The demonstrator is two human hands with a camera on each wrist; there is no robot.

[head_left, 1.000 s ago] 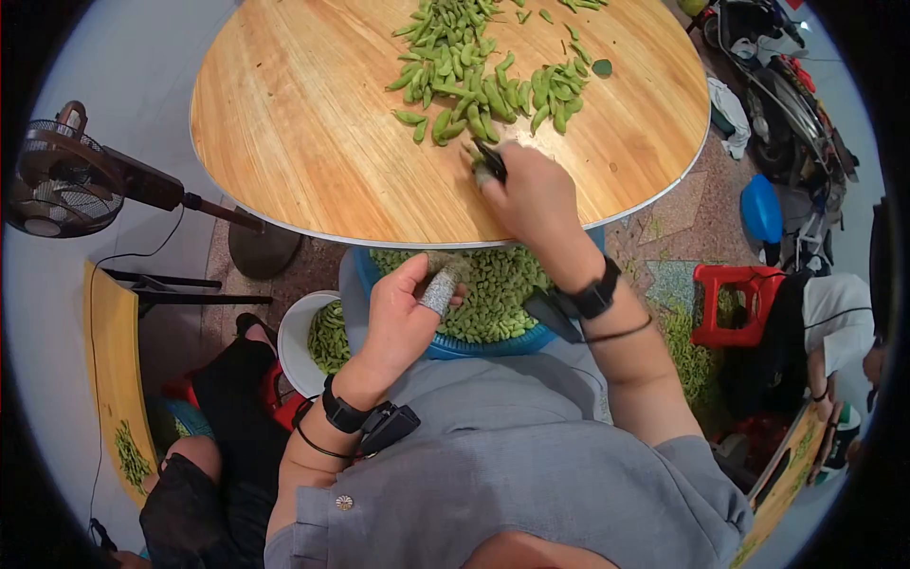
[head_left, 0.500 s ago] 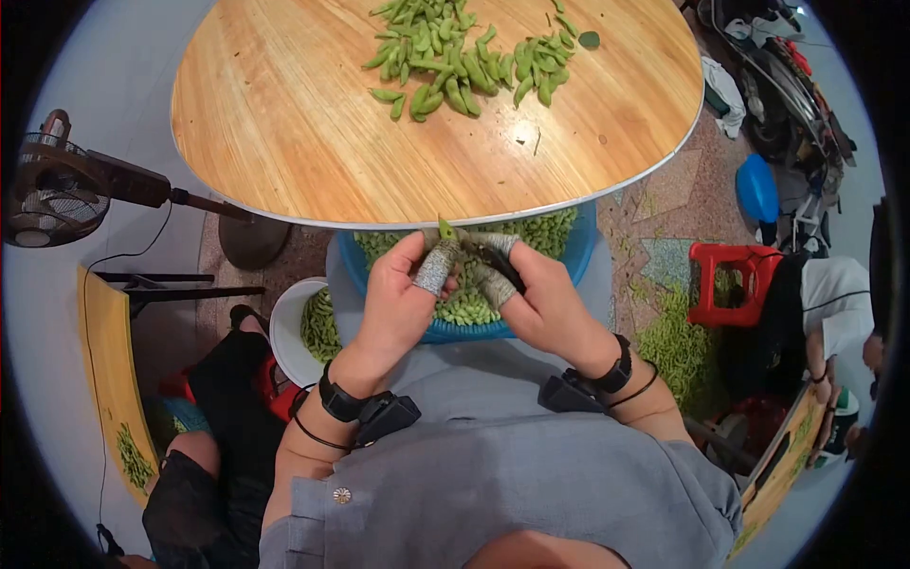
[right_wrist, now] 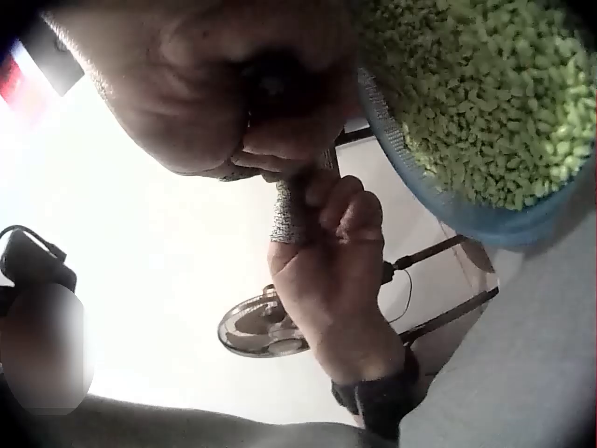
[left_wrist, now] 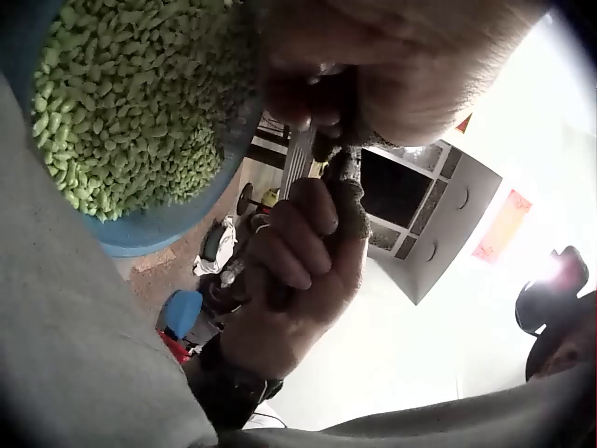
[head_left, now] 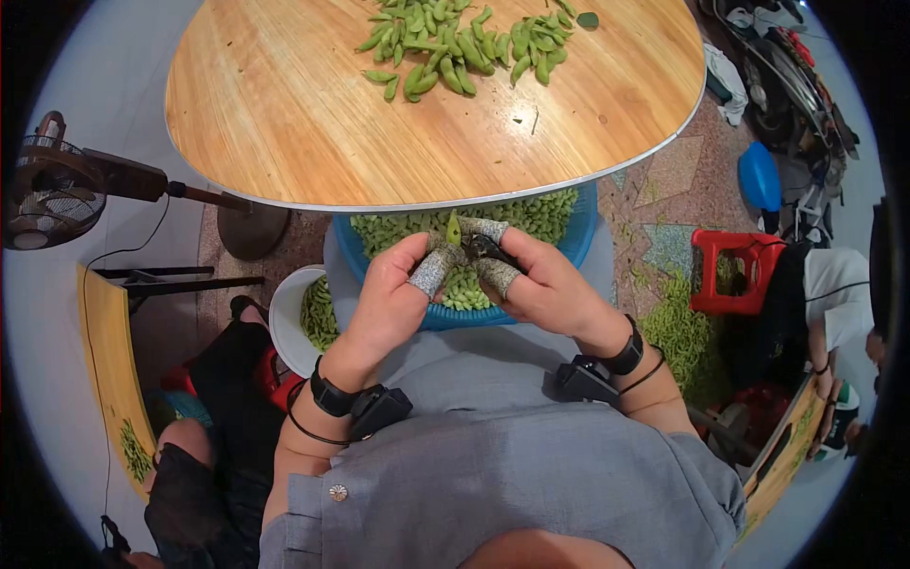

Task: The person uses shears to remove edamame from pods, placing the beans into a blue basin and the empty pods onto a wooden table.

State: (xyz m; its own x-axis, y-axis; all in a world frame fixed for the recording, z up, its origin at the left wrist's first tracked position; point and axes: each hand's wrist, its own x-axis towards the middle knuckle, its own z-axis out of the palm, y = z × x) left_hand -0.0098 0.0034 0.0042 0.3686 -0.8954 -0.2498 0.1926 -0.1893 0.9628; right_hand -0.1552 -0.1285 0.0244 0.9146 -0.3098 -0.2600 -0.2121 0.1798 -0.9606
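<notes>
Over a blue basin (head_left: 590, 220) of shelled green beans, the left hand (head_left: 393, 284) pinches a green pod (head_left: 453, 230) between its wrapped thumb and forefinger. Close against it, the right hand (head_left: 545, 284) grips a small dark tool (head_left: 485, 248), its thumb and forefinger also wrapped, the tool's tip beside the pod. Shelled beans (left_wrist: 131, 112) fill the basin in the left wrist view, where the right hand (left_wrist: 303, 271) has its fingers curled. The right wrist view has the left hand (right_wrist: 331, 280) with curled fingers; the pod is hidden there.
A heap of pods (head_left: 445, 47) lies on the round wooden table (head_left: 284, 123) ahead. Left of the basin stand a white bucket (head_left: 289, 322) of pods and a fan (head_left: 57, 190). On the right are a red stool (head_left: 730, 273), pods on the floor (head_left: 678, 332) and a blue object (head_left: 758, 180).
The right hand has come back from the pods on the table to the left hand over the basin. A green pod now stands up from the left fingertips.
</notes>
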